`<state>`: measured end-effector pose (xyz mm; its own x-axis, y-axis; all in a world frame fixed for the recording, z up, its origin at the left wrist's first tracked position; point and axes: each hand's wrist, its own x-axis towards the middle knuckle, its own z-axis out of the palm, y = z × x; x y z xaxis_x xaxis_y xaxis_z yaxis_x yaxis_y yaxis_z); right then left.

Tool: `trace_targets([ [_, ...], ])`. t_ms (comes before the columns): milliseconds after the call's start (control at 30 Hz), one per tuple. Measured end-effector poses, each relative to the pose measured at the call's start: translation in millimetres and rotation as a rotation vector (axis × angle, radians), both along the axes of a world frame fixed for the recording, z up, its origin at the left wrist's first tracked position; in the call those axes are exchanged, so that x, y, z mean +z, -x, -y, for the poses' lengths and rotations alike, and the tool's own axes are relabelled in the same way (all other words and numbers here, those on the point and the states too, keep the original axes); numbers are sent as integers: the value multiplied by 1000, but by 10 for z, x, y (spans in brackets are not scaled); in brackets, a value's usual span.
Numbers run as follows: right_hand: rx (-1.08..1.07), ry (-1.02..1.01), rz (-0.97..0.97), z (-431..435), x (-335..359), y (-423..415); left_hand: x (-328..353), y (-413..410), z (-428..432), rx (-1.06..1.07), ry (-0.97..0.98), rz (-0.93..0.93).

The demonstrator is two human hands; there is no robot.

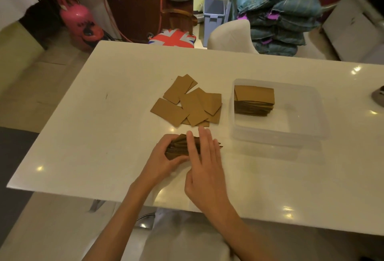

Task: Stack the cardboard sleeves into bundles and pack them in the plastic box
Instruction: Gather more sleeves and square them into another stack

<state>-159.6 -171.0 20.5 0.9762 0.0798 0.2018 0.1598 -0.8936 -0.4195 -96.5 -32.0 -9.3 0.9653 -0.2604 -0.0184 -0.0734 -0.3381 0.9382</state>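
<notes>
Several loose brown cardboard sleeves (pixel 188 103) lie scattered flat near the middle of the white table (pixel 104 125). Just in front of them a thick bundle of sleeves (pixel 176 148) stands on the table. My left hand (pixel 166 157) grips the bundle's left end, fingers curled round it. My right hand (pixel 204 163) lies over the bundle's right part with straight fingers and hides most of it. To the right sits a clear plastic box (pixel 278 138) with one stacked bundle (pixel 254 100) in its far left corner.
A white chair back (pixel 230 36) and a flag-patterned stool (pixel 173 37) stand beyond the table's far edge. A pink gas cylinder (pixel 78 22), a metal appliance and piled sacks (pixel 280 11) fill the background. A grey object (pixel 379 95) pokes in at the right edge.
</notes>
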Motion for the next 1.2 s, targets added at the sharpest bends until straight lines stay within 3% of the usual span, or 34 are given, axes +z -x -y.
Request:
trace_targets([
  [167,-240,104,-116,256,-150,-7,-16,-7,-21,-26,-78,64],
  [567,44,18,-43,138,-181,33,-148,119,-78,60,79,52],
  [600,21,-64,5,175,-205,34,-169,117,-85,57,51,104],
  [667,-110,-452,24,234,-235,26,-183,101,-74,44,0,178],
  [733,-237,-927,-121,181,-260,-24,-160,79,1,39,12,153],
  [767,-284,-1059,-174,128,-276,-61,-135,76,54,30,29,127],
  [933,-515,-1161,-58,-10,-306,-223,-51,69,179,57,197,-26],
  [1033,-549,-1113,-7,-86,-300,-269,-34,129,395,330,359,-39],
  [1133,-552,-1107,16,-112,-334,-322,5,100,558,631,309,-32],
  [1200,-559,-1142,39,-102,-329,-329,47,72,567,686,349,-16],
])
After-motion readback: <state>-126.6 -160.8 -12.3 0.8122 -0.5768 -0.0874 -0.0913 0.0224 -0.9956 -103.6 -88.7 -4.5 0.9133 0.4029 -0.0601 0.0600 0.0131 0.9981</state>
